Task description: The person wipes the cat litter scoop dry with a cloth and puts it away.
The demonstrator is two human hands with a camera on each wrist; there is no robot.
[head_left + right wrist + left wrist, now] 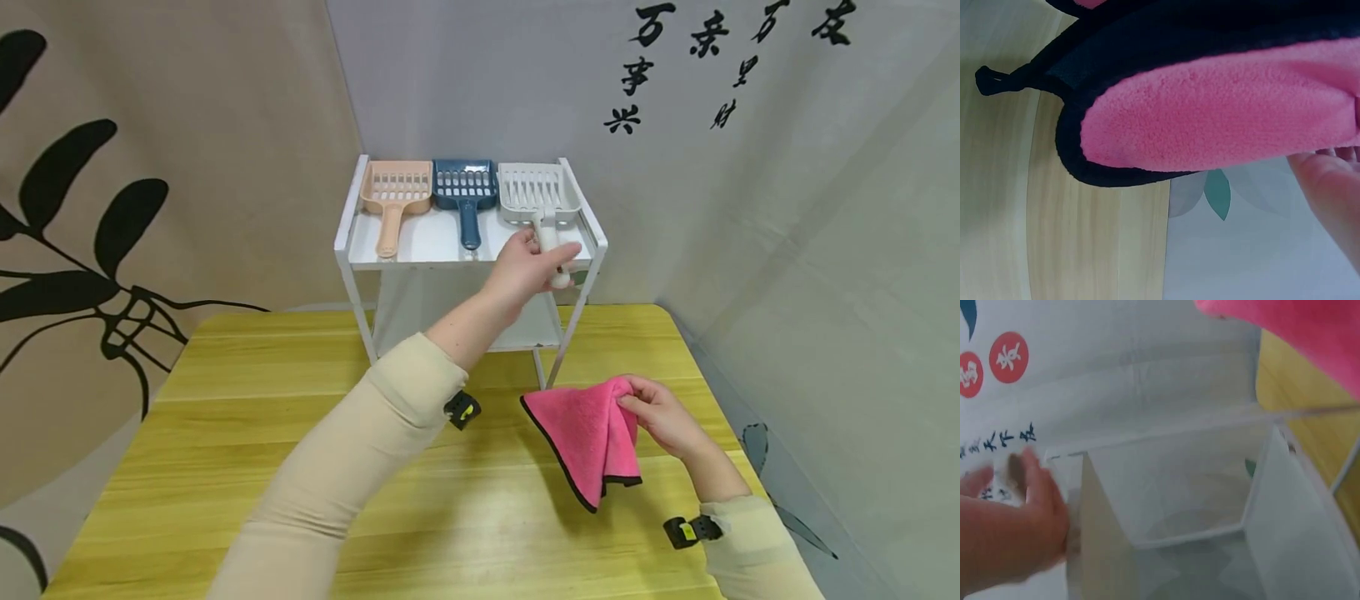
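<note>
My left hand [525, 267] grips the handle of a white litter scoop [536, 187] at the right end of the rack's top shelf. The handle reaches past the shelf's front edge. In the left wrist view the left hand [1016, 531] is blurred. A peach litter scoop [397, 187] and a dark blue litter scoop [465, 187] lie to its left. My right hand [663, 417] pinches a pink cloth [585, 425] with black edging, which hangs over the table. In the right wrist view the cloth [1222, 119] covers most of the right hand's fingers.
A white two-tier rack [348, 217] stands at the back of the yellow wood-grain table [262, 400]. Behind it hangs a pale printed curtain [480, 75] with black characters. The table's right edge lies close beyond the right hand.
</note>
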